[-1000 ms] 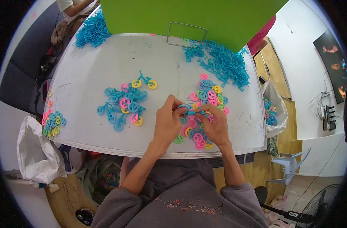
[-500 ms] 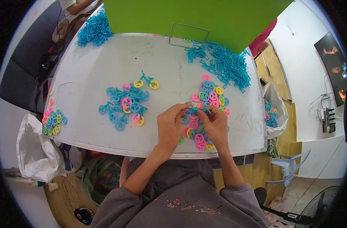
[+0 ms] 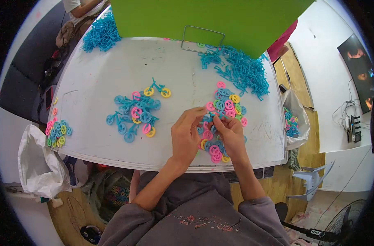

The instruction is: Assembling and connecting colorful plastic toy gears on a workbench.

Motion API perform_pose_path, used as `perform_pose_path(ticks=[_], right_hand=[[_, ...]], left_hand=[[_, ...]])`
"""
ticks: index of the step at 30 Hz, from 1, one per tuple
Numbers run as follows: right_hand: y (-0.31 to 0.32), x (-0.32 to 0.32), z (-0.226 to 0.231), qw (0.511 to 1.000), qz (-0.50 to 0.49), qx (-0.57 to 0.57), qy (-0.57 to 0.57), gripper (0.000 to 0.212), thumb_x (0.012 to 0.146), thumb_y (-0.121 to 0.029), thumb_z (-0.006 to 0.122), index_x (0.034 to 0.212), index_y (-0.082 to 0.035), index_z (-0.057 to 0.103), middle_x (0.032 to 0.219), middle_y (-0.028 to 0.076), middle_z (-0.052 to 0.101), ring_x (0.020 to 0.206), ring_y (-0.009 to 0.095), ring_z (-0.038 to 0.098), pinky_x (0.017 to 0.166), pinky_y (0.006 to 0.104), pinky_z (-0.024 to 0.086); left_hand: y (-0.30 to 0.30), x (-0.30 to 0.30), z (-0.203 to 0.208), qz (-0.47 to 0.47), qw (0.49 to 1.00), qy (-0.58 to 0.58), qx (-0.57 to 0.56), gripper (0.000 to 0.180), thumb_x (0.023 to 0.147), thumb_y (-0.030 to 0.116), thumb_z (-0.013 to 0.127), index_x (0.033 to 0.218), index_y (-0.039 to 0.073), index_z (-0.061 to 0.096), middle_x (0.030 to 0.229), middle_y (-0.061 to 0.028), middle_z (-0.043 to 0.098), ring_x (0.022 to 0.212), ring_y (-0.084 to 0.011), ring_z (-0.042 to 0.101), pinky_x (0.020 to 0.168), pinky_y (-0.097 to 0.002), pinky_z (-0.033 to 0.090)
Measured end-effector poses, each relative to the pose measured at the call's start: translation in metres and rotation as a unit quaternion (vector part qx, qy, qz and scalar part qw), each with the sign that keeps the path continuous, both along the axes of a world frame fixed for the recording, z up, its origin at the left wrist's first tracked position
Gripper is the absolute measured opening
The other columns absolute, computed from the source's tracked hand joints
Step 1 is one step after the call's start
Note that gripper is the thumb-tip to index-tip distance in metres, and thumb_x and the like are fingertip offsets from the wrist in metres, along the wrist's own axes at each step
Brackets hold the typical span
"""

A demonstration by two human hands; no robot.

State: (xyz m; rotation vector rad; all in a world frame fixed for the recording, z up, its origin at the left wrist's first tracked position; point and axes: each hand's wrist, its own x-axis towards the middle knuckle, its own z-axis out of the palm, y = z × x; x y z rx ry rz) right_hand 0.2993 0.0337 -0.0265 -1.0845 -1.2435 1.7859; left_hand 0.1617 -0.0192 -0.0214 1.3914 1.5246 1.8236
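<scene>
My left hand (image 3: 186,134) and my right hand (image 3: 231,136) meet over the loose wheels, both closed on a small blue toy bicycle part (image 3: 210,117). Fingers cover much of it, so I cannot tell how many pieces it is made of. Below and beyond the hands spreads a pile of small plastic wheels (image 3: 215,150) in pink, blue, yellow and green. To the left lies a heap of blue toy bicycles (image 3: 136,111) with coloured wheels. One toy bicycle with yellow wheels (image 3: 157,87) rests at that heap's far edge.
Blue bicycle frames (image 3: 246,69) are heaped at the far right, with another frame pile (image 3: 101,36) far left. A green board (image 3: 211,20) stands across the back. More wheels (image 3: 59,132) lie at the left edge. White sacks (image 3: 42,160) hang by the table (image 3: 92,102).
My right fingers have shifted slightly around the blue part, and its end that stuck out to the right is now mostly covered. The piles look the same.
</scene>
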Motion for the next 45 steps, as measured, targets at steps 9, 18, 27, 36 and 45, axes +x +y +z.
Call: perform_pose_path(ticks=[9, 18, 27, 36, 45], right_hand=[[-0.016, -0.016, 0.002, 0.981, -0.121, 0.131, -0.074, 0.013, 0.088, -0.010, 0.065, 0.088, 0.003, 0.064, 0.075, 0.007, 0.067, 0.063, 0.008, 0.058, 0.057, 0.0226, 0.044], [-0.015, -0.012, 0.023, 0.937, 0.021, 0.278, -0.209, 0.017, 0.084, -0.008, 0.065, 0.099, 0.000, 0.067, 0.087, 0.012, 0.069, 0.076, 0.016, 0.064, 0.071, 0.0289, 0.049], [0.111, 0.079, 0.010, 0.772, -0.092, 0.464, -0.425, 0.018, 0.083, -0.003, 0.063, 0.100, -0.009, 0.069, 0.097, 0.011, 0.063, 0.082, 0.025, 0.063, 0.073, 0.0334, 0.051], [0.130, 0.091, -0.012, 0.756, -0.022, 0.479, -0.445, 0.017, 0.078, -0.006, 0.070, 0.095, -0.008, 0.068, 0.108, 0.012, 0.054, 0.083, 0.028, 0.059, 0.074, 0.0367, 0.048], [0.124, 0.104, -0.002, 0.747, -0.082, 0.546, -0.370, 0.017, 0.085, -0.006, 0.064, 0.101, -0.005, 0.062, 0.114, 0.011, 0.059, 0.102, 0.026, 0.058, 0.078, 0.0345, 0.048]], left_hand=[[-0.003, -0.001, 0.003, -0.011, 0.998, -0.023, -0.055, 0.019, 0.090, -0.007, 0.048, 0.102, -0.001, 0.062, 0.084, -0.0124, 0.064, 0.073, -0.0164, 0.063, 0.061, -0.0282, 0.051], [-0.018, -0.021, 0.008, 0.028, 0.996, 0.058, -0.058, 0.022, 0.077, -0.005, 0.064, 0.097, 0.003, 0.066, 0.084, -0.0111, 0.062, 0.077, -0.0256, 0.062, 0.067, -0.0343, 0.047], [-0.038, -0.103, 0.013, 0.247, 0.926, 0.246, -0.146, 0.027, 0.083, 0.006, 0.063, 0.110, 0.008, 0.066, 0.089, -0.0097, 0.060, 0.084, -0.0276, 0.050, 0.079, -0.0377, 0.041], [-0.021, -0.039, 0.007, 0.136, 0.953, 0.260, -0.079, 0.032, 0.077, 0.003, 0.069, 0.107, 0.011, 0.065, 0.103, -0.0108, 0.053, 0.094, -0.0286, 0.049, 0.080, -0.0381, 0.041], [-0.003, -0.014, -0.025, -0.016, 0.954, 0.246, -0.172, 0.022, 0.070, 0.002, 0.071, 0.090, 0.005, 0.062, 0.094, -0.0107, 0.053, 0.090, -0.0303, 0.050, 0.078, -0.0413, 0.043]])
